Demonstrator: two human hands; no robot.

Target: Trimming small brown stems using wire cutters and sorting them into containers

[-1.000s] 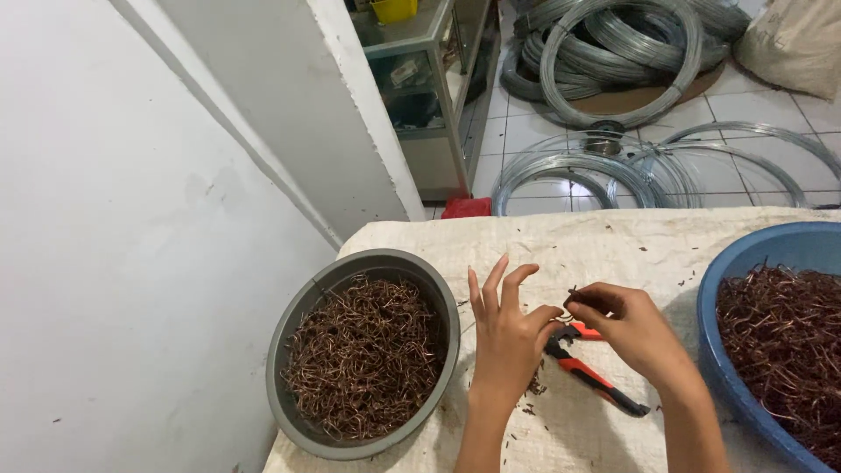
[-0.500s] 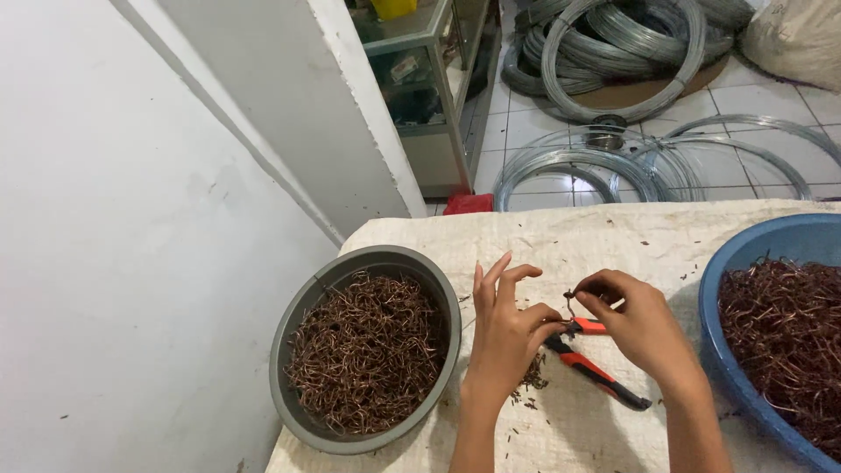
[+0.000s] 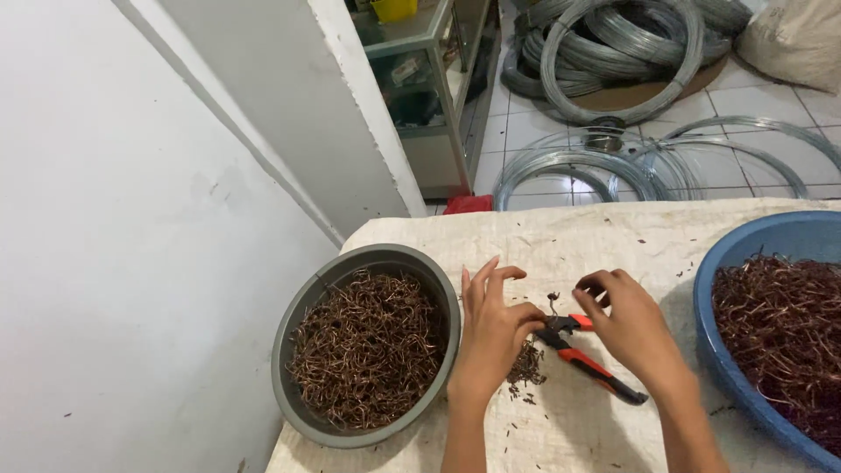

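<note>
Red-handled pliers [image 3: 589, 359] lie flat on the cloth-covered surface [image 3: 578, 236], head toward the left hand [image 3: 492, 337], handles running out under the right hand [image 3: 632, 328]. Left hand: thumb and forefinger pinched at the plier head, other fingers spread upright. Right hand: fingers curled, pinching a small dark wire piece [image 3: 553, 300] just above the pliers. Small heap of wire bits [image 3: 526, 366] beside the left hand. Grey bowl [image 3: 298, 315] of copper-coloured wire pieces to the left; blue basin [image 3: 714, 289] of darker pieces to the right. Wire coils [image 3: 613, 61] on the tiled floor beyond.

left hand [image 3: 492, 333] fingers splayed, right hand [image 3: 629, 322] curled, pinching
</note>
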